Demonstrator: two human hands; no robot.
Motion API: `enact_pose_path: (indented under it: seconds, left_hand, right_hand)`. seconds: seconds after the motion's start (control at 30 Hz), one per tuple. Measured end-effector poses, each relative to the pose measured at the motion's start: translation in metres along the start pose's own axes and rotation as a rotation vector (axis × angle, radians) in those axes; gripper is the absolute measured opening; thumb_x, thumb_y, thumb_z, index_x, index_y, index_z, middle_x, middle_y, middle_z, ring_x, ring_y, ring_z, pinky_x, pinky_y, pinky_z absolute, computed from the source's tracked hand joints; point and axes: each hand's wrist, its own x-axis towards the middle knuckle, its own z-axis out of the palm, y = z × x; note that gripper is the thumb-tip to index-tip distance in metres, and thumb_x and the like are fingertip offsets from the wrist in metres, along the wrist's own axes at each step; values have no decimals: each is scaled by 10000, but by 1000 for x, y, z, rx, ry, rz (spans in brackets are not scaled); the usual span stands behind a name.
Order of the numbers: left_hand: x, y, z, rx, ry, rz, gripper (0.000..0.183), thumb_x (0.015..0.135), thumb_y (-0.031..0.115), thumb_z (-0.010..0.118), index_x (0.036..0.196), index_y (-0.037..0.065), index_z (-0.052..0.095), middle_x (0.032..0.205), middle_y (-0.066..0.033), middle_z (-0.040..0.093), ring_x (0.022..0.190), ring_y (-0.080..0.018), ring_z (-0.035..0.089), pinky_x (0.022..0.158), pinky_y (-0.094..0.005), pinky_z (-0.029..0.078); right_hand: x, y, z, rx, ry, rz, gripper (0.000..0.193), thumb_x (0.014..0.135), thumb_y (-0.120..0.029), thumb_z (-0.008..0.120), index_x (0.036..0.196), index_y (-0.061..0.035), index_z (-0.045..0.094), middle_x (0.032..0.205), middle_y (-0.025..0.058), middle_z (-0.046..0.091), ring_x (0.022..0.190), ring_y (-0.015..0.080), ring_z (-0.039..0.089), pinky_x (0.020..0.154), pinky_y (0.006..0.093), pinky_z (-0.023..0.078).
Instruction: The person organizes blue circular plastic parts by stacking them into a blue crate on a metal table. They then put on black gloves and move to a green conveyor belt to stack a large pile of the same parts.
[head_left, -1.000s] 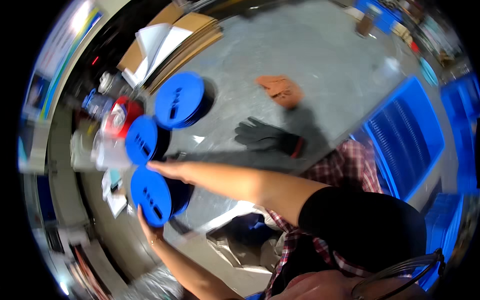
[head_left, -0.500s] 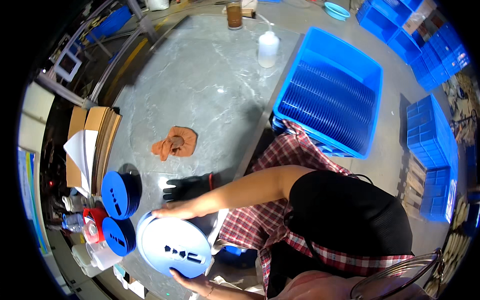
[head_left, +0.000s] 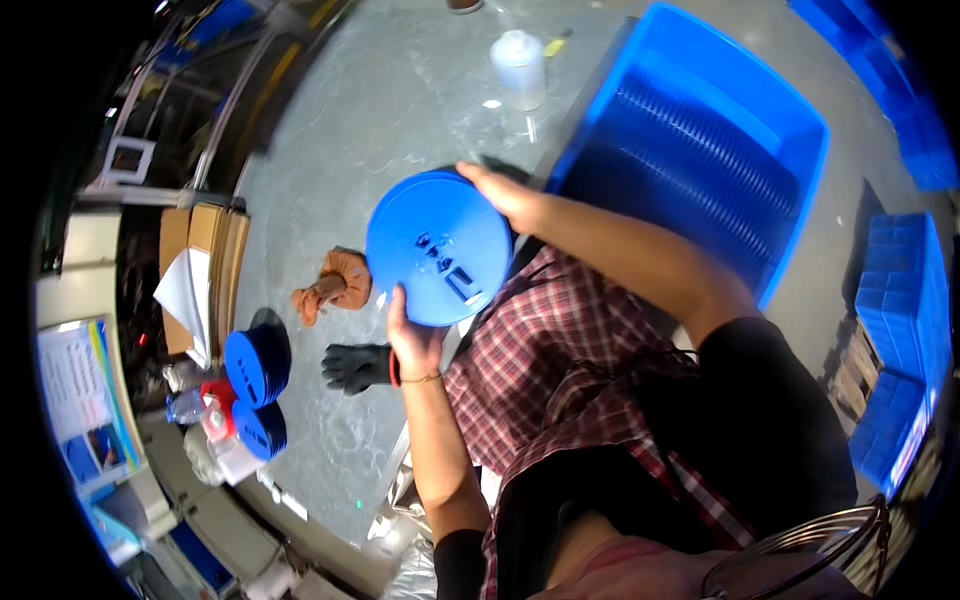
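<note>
My left hand (head_left: pixel 415 345) at seven o'clock and right hand (head_left: pixel 510 197) at one grip a round blue plastic disc (head_left: pixel 425 215); a rectangular blue plastic crate (head_left: pixel 735 75) sits at two o'clock.

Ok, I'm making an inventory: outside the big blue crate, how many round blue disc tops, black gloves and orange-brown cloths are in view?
Blue disc tops: 3 (one held disc, two on stacks)
Black glove: 1
Orange-brown cloth: 1
Total: 5
</note>
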Motion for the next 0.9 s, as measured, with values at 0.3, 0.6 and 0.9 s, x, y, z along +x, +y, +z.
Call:
enact_pose_path:
  seconds: [0.3,0.6,0.9]
  left_hand:
    - [17,18,2,1,-11,-88,643,884,582,507,1337,131,429,1295,-73,516,1180,-248,500,994,-448,423]
    - [22,10,24,203,28,194,611,941,408,515,1370,-3,373,1342,-139,470,1205,-252,481,1020,-409,392]
    - [26,-51,-5,1450,3,1019,1114,814,682,492,1453,-52,-50,1527,-253,-9,1416,-383,60,1132,-518,-1]
  right_hand:
    - [-22,-49,0,-68,-308,104,715,936,-638,262,1360,-96,454,1360,126,493,1229,233,484,1005,406,411]
    - [-5,-38,-5,-90,-230,-14,669,947,-594,341,1347,-72,462,1365,122,481,1239,229,460,1059,386,350]
    - [27,-4,-30,195,-340,-411,474,997,-308,375,1379,-30,415,1455,88,384,1365,197,312,1137,347,210]
